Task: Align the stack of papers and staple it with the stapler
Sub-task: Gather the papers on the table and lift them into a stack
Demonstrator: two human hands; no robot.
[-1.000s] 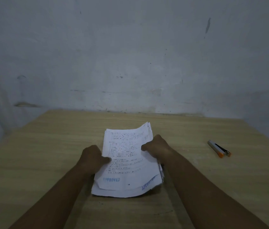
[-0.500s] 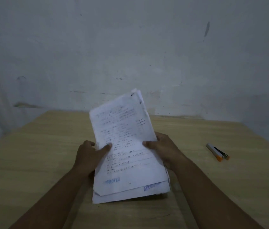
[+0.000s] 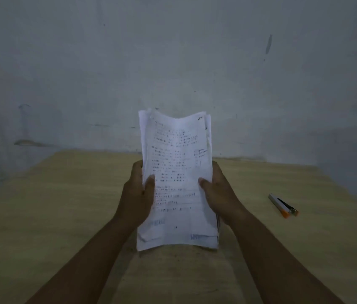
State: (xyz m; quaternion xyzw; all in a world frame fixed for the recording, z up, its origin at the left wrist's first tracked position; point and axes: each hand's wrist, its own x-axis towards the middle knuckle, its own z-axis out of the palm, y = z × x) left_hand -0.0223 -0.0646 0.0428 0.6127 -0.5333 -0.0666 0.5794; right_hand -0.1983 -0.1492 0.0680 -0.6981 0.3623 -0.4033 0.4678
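Observation:
A stack of printed white papers [image 3: 176,172] stands nearly upright in front of me, its bottom edge just above or on the wooden table [image 3: 63,205]. My left hand [image 3: 138,194] grips the stack's left edge and my right hand [image 3: 219,191] grips its right edge, thumbs on the front sheet. The sheets are uneven at the top and bottom edges. A small white and orange stapler [image 3: 282,205] lies on the table to the right, well apart from both hands.
A bare grey wall [image 3: 173,62] rises behind the table's far edge. The table's left and right edges fall away to dark floor. The light is dim.
Both hands have lifted the paper stack from lying flat on the table to nearly upright, and squared it between the palms. The stapler has not moved.

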